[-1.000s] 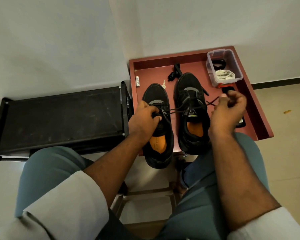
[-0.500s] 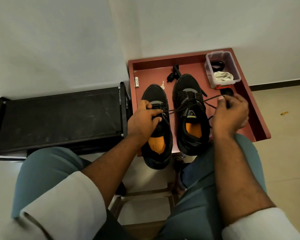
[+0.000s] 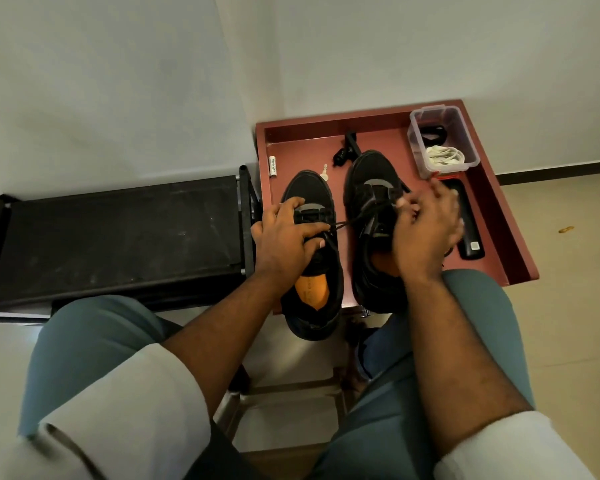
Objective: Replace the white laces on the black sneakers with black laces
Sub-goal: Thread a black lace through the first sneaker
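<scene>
Two black sneakers stand side by side on a red tray table (image 3: 298, 140). My left hand (image 3: 284, 237) grips the left sneaker (image 3: 314, 296) over its tongue and eyelets. A black lace (image 3: 352, 221) runs from that shoe across to my right hand (image 3: 426, 226), which pinches the lace end over the right sneaker (image 3: 369, 174). The right hand is blurred and hides much of that shoe. White laces (image 3: 444, 156) lie coiled in a clear plastic box (image 3: 414, 140) at the tray's back right, with a black item behind them.
A black remote-like bar (image 3: 470, 233) lies at the tray's right, a small white tube (image 3: 273, 166) at its left, a key (image 3: 323, 173) and a black bundle (image 3: 343, 154) behind the shoes. A black low rack (image 3: 118, 233) stands left. My knees frame a wooden stool below.
My right hand has moved left and in, from beside the tray's right edge to over the right sneaker, bringing the lace end along. The left hand keeps its hold on the left sneaker.
</scene>
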